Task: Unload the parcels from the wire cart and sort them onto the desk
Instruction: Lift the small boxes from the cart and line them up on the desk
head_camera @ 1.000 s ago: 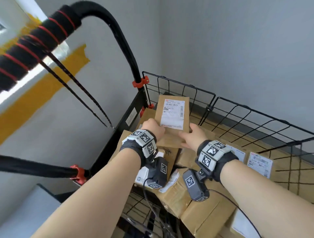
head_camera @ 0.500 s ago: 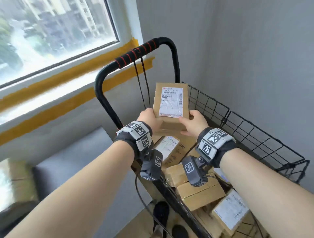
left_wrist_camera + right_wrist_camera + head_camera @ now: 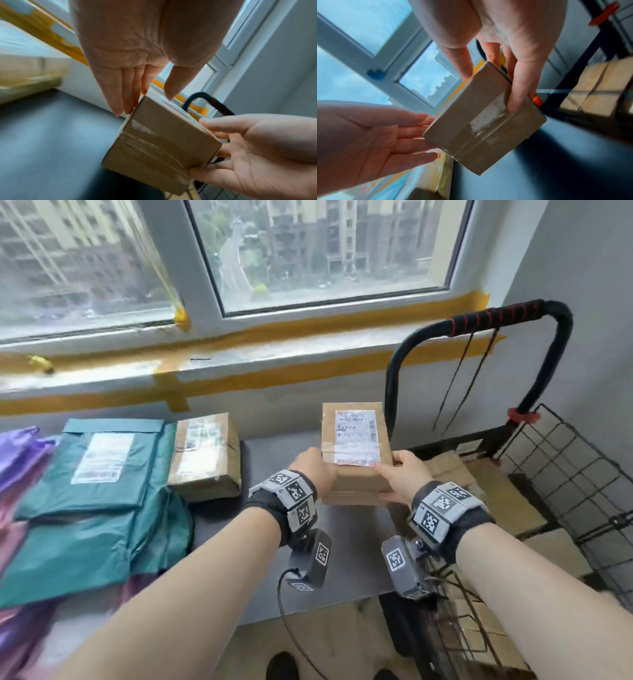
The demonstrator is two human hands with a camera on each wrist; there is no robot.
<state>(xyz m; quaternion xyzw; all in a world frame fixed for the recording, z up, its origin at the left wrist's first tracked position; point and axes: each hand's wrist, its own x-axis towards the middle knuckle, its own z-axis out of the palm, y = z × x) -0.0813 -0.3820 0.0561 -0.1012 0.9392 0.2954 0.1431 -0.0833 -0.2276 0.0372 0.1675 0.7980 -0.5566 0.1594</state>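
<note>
The small cardboard box has come out of the wire cart and now hangs over the right end of the worktop, label up, not yet set down. The right hand pinches its right side between thumb and fingers, while the left hand presses straight fingers against its left side. By my reading only the set-down remains, likely right of the taped box.

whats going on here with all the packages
A person holds a small brown cardboard box with a white label over the dark grey desk: the right hand grips it, the left hand presses straight fingers on its side. A taped cardboard parcel and teal plastic mailers already lie on the desk; more cardboard parcels sit in the black wire cart alongside.
</note>
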